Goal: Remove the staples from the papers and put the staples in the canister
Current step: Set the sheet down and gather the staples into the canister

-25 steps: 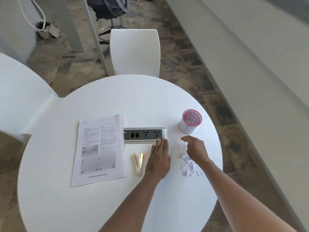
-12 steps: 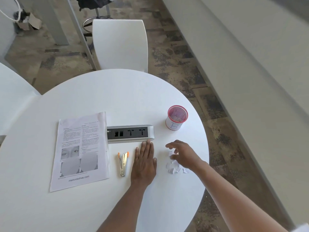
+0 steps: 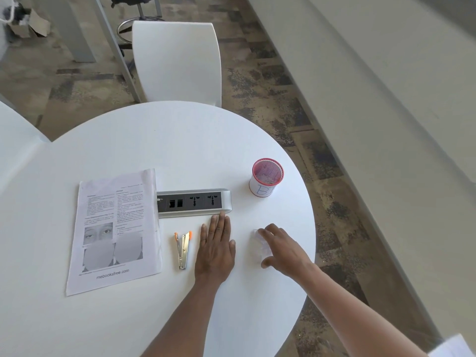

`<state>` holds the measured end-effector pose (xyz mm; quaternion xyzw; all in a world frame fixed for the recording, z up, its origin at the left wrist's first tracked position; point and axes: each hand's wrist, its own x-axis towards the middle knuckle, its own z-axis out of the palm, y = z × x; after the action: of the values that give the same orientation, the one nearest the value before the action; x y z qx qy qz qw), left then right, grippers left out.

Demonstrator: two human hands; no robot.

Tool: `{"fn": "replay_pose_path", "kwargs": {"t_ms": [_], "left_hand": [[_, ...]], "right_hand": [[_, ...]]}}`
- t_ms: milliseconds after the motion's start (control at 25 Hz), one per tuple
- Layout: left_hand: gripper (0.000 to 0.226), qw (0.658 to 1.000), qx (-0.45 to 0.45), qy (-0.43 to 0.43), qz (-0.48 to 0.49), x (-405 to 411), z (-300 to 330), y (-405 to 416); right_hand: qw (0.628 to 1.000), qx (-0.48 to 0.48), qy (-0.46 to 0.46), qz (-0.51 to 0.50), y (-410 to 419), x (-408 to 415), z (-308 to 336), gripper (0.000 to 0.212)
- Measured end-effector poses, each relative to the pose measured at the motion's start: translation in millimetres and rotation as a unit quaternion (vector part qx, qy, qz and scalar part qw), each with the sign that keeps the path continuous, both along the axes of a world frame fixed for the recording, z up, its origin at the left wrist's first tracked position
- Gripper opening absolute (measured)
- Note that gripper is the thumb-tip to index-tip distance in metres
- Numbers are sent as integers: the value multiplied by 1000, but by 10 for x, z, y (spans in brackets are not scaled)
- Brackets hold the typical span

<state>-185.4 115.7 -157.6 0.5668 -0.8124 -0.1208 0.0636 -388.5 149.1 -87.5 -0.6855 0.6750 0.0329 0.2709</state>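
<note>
Left hand (image 3: 215,249) lies flat, fingers straight; right hand (image 3: 280,247) curls over paper scraps (image 3: 260,244).

Office: round table (image 3: 154,140) with built-in power strip (image 3: 193,202).

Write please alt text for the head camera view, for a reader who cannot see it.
At a round white table, the right hand reaches over small paper scraps while the left hand lies flat. A staple remover, printed papers, a power strip and a pink mesh canister lie around.
</note>
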Motion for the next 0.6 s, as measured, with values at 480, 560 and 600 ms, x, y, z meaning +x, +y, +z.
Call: {"fn": "replay_pose_path", "kwargs": {"t_ms": [480,560,600], "left_hand": [[65,999,11,12,31,13,16,16],[65,999,12,11,34,9,17,27],[65,999,12,12,34,8,15,24]], "right_hand": [[996,-93,-5,9,-35,272,-117,19],[994,-106,3,14,-50,287,-131,14],[993,-113,12,14,-57,295,-144,14]]}}
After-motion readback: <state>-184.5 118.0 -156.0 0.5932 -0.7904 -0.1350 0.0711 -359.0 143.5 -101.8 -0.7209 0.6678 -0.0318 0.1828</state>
